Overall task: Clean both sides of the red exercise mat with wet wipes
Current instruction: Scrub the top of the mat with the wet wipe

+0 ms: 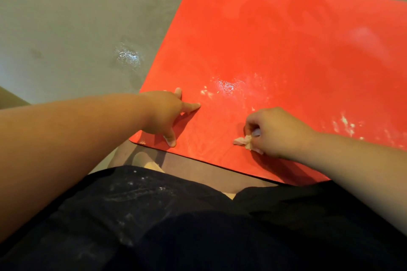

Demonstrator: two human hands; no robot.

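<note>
At the mat (264, 39) near-left corner, left hand (167, 112) presses, fingers splayed; right hand (275, 132) pinches a wadded wipe (243, 141) — rubbing may shred it.

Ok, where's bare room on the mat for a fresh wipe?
The far half of the red mat, beyond the wet patch, is bare. The near edge is crowded: left hand pressing the corner, right hand pinching the wipe, residue to its right.
</note>
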